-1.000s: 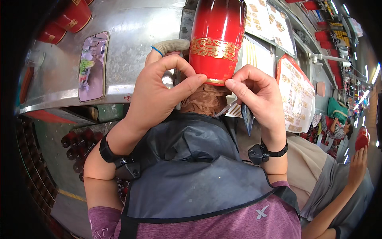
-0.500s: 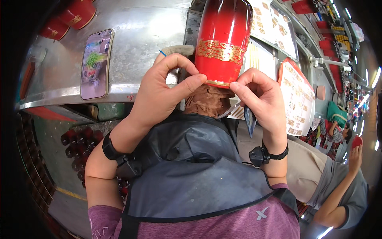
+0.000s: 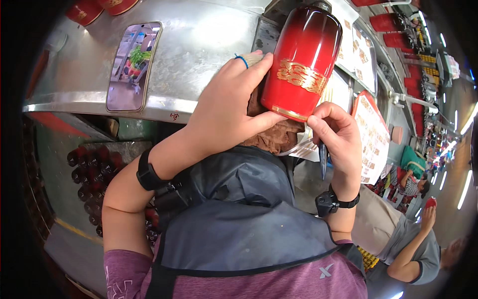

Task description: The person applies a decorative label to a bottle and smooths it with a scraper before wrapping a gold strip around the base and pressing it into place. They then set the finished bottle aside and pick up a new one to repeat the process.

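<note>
A glossy red bottle point(image 3: 303, 65), darkening to black at its neck, lies tilted on a crumpled brown cloth point(image 3: 274, 138). It bears a gold cloud-like pattern and a thin gold rim at its base. My left hand point(image 3: 229, 102) holds the bottle's left side, thumb at the base edge; one finger wears a pale sleeve with a blue band. My right hand point(image 3: 338, 132) is closed, thumb and forefinger pinched at the base's right corner. From its curled fingers hangs a slim dark pointed tool point(image 3: 323, 160), whose kind I cannot make out.
A phone point(image 3: 133, 70) lies on the metal table point(image 3: 194, 45). Printed sheets point(image 3: 371, 134) lie to the right. Red containers point(image 3: 84, 11) stand at the far left; several dark red bottles point(image 3: 94, 174) sit low at left. A person point(image 3: 416, 249) works at right.
My left hand has shifted from pinching the base edge to lying along the bottle's side. The bottle has tilted clockwise, and my right hand stays at its base corner.
</note>
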`<state>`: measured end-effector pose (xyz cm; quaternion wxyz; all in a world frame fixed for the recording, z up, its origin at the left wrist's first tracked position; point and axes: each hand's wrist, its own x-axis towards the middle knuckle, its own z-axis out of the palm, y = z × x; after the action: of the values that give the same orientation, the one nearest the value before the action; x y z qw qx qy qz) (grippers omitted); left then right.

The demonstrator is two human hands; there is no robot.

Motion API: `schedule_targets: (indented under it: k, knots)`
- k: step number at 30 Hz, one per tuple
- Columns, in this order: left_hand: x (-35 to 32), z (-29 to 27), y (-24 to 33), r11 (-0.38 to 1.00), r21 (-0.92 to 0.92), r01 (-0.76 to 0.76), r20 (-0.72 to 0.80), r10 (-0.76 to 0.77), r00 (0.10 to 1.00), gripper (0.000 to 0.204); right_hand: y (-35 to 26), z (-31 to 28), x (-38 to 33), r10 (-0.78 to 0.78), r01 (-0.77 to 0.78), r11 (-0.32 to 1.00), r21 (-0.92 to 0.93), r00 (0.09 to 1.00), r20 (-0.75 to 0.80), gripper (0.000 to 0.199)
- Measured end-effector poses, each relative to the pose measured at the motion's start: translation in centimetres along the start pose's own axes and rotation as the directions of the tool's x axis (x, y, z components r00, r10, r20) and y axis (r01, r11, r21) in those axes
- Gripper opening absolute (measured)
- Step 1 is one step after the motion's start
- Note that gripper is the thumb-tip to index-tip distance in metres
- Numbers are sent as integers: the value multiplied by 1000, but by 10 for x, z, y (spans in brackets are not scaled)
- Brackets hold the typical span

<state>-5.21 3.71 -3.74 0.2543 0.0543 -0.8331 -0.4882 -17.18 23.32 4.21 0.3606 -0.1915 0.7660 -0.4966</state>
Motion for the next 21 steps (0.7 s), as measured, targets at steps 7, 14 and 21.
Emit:
schedule_targets:
  k: [7, 14, 21]
  knots:
    - [-1, -9, 11, 980, -34, 197, 123, -191, 974, 93, 9, -8, 4, 45, -47, 997, 55, 998, 45, 12]
    - [-2, 2, -1, 939, -297, 173, 107, -148, 983, 87, 8, -5, 5, 37, -40, 996, 76, 998, 46, 12]
    - [0, 3, -1, 920, -330, 211, 152, -169, 974, 84, 6, -6, 5, 44, -46, 997, 64, 998, 47, 13]
